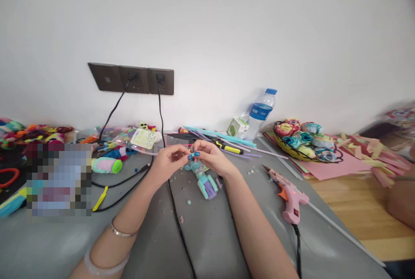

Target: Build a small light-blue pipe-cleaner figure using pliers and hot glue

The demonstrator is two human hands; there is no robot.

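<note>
My left hand (169, 161) and my right hand (212, 158) meet above the middle of the table, fingertips pinched close together. Blue shows at the thumb tips, and a tiny teal bit seems to sit between them; the fingers mostly hide it. Just below lies a small fuzzy pipe-cleaner doll (200, 177), teal with a purple lower part. Whether its upper end touches my fingers I cannot tell. Small fluffy scraps (189, 202) are scattered on the grey table around it. To the right of my right forearm rests a pink hot glue gun (291, 201), its nozzle pointing away.
Behind my hands lie pipe cleaners (223, 135) and a yellow-black utility knife (231, 148). A water bottle (261, 112) leans against the wall by a small box (238, 128). Paper flowers (303, 137) stand right. Black cables (175, 214) cross the table. A pastel roll (105, 165) lies left.
</note>
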